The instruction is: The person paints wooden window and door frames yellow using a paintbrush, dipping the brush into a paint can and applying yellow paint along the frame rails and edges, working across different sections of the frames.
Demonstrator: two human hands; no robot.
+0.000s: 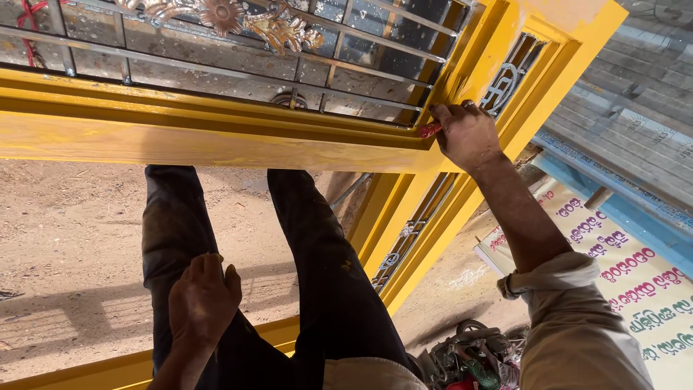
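The right hand [468, 133] is closed around a paintbrush [442, 115] with a red handle; its bristles press into the inner corner of the yellow window frame [216, 144], where the horizontal bar meets the upright one. The brush is held short, near the bristles, probably to reach this narrow corner beside the metal grille [238, 68] without touching the bars. The left hand [204, 300] holds nothing. It lies with curled fingers on the person's left thigh, in dark trousers [325, 267], seemingly as a support while the body leans forward over the frame. The frame lies above sandy ground [72, 238]. At the right, on the ground, lies a large flat banner [635, 282], cream coloured, with rows of pink-red writing and a blue border along its upper edge.
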